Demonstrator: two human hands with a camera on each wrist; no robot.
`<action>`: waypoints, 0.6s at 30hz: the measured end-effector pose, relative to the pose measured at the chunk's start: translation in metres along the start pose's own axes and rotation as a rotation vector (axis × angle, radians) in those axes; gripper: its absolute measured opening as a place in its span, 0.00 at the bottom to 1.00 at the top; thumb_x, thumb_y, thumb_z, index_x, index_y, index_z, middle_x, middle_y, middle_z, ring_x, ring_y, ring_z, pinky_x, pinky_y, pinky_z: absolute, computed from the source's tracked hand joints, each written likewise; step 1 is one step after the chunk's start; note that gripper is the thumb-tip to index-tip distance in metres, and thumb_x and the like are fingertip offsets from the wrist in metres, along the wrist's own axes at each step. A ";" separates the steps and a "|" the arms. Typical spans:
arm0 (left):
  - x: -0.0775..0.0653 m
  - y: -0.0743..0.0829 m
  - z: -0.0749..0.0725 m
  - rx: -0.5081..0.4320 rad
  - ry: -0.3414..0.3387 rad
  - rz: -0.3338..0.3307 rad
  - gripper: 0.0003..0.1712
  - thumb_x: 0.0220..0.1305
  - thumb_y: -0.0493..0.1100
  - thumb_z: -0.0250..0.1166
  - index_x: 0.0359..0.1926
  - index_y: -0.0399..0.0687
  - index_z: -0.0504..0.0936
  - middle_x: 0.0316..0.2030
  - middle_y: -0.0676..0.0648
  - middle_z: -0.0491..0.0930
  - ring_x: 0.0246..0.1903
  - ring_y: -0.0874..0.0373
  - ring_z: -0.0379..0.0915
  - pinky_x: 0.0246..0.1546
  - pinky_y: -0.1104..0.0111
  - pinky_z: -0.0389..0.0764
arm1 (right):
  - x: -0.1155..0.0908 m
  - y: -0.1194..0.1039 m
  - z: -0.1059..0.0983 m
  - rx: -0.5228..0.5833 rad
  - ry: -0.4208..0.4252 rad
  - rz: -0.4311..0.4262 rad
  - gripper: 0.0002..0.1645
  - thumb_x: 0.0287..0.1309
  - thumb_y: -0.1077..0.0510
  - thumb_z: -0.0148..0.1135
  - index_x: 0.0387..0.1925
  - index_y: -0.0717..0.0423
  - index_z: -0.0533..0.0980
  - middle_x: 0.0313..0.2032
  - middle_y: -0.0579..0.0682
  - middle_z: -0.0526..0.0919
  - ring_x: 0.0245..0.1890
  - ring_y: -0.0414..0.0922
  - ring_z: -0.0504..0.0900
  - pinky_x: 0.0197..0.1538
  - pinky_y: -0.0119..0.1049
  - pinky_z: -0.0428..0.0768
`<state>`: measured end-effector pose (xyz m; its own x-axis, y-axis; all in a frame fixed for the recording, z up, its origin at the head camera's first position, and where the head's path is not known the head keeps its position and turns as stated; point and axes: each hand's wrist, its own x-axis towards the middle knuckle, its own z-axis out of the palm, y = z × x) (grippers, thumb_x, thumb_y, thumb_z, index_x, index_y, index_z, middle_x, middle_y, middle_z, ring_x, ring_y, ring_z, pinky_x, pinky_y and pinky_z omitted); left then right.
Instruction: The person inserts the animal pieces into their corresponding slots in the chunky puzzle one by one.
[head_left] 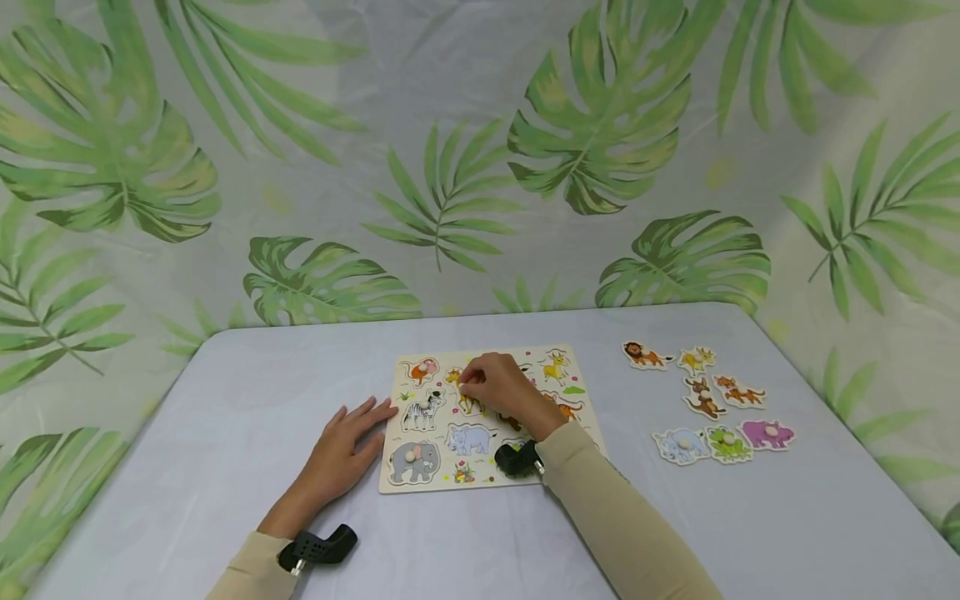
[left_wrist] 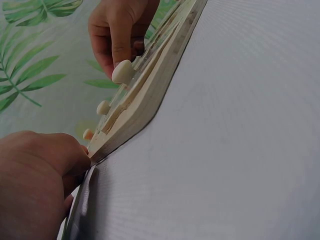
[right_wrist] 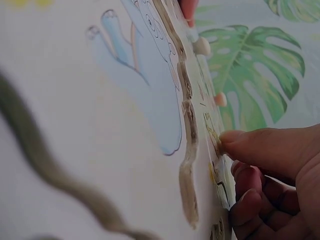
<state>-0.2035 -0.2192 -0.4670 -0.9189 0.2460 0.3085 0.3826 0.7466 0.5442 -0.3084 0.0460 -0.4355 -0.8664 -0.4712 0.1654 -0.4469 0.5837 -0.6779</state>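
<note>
A wooden animal puzzle board lies flat on the table. My right hand is over its upper middle, thumb and fingertips pinching the giraffe puzzle piece, which sits at the giraffe picture; its knob is hidden by the fingers. At the board's left edge my left hand rests on the table, fingers extended and fingertips touching the edge. Knobbed monkey, zebra and elephant pieces lie in the left column. The blue rhino recess shows a printed picture without a knob.
Right of the board lie loose pieces: lion, yellow antelope, kangaroo, tiger, blue rhino, frog and purple hippo. A leaf-patterned cloth hangs behind the white table.
</note>
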 end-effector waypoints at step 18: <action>0.000 -0.003 0.001 0.000 0.013 0.018 0.24 0.65 0.36 0.60 0.62 0.48 0.76 0.64 0.45 0.71 0.68 0.45 0.58 0.70 0.44 0.46 | 0.000 -0.002 -0.007 0.012 0.009 0.046 0.07 0.57 0.58 0.68 0.38 0.55 0.85 0.30 0.44 0.81 0.30 0.39 0.77 0.36 0.34 0.78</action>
<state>-0.2046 -0.2207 -0.4696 -0.9104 0.2514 0.3286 0.3992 0.7422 0.5383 -0.3093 0.0494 -0.4291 -0.8880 -0.4380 0.1401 -0.4037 0.5966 -0.6936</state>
